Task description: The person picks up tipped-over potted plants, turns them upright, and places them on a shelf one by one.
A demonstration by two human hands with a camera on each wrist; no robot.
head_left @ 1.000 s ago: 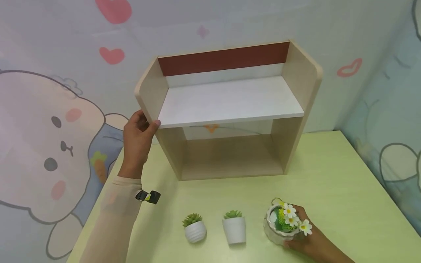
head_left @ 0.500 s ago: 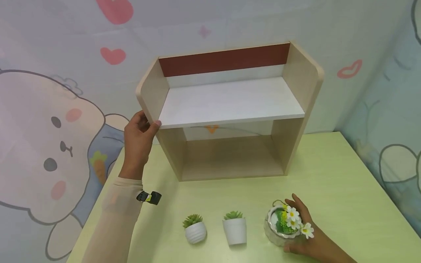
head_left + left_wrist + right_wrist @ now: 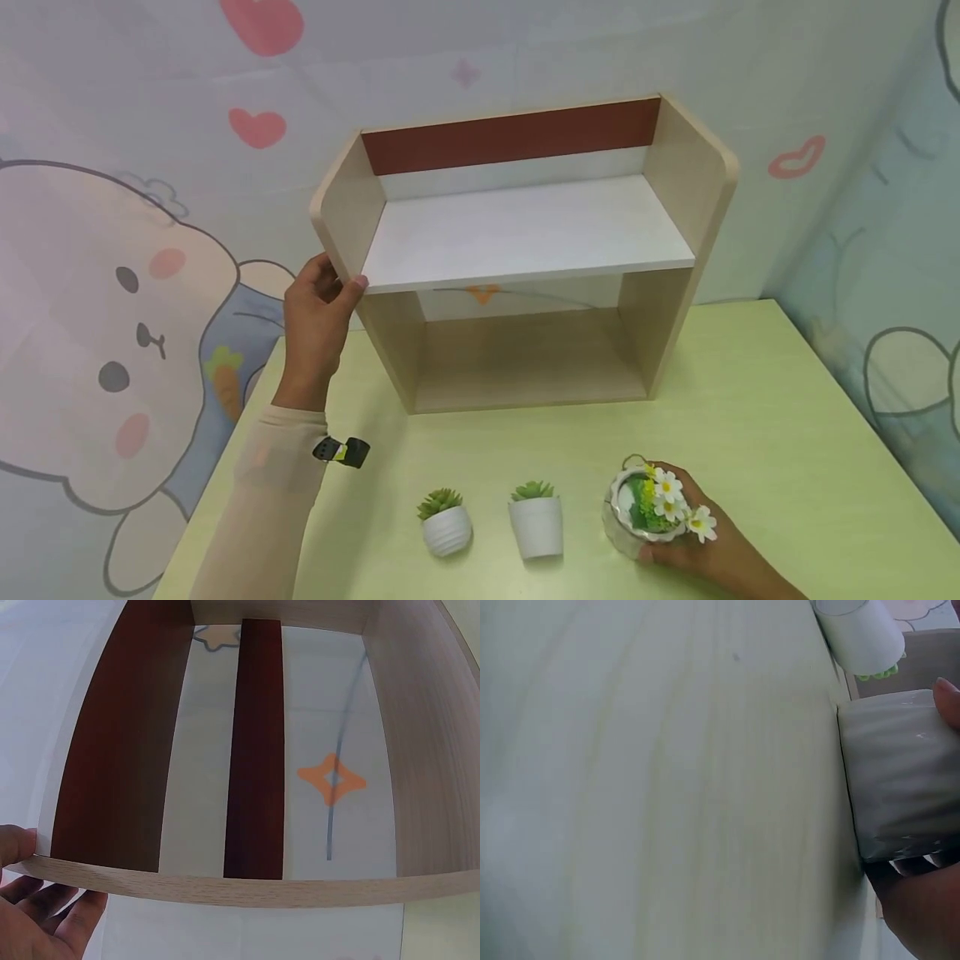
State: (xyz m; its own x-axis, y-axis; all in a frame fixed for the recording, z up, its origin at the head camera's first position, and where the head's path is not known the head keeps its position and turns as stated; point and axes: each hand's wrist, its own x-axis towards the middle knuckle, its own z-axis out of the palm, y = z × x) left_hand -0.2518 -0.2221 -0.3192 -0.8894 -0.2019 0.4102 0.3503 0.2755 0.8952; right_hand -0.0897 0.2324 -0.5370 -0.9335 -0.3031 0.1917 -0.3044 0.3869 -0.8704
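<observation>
Some fingers of the right hand [image 3: 688, 560] are hidden by the daisy pot [image 3: 621, 535]. The right wrist view's right edge cuts that pot off; the left wrist view's left edge crops the left hand [image 3: 30, 934].

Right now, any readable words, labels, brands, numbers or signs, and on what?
None readable.
Shelf, flower pot, ribbed pot, smooth pot: no lettering visible.
Wall: drawings only.
Strap at left wrist: black and yellow; any marking too small to read.
</observation>
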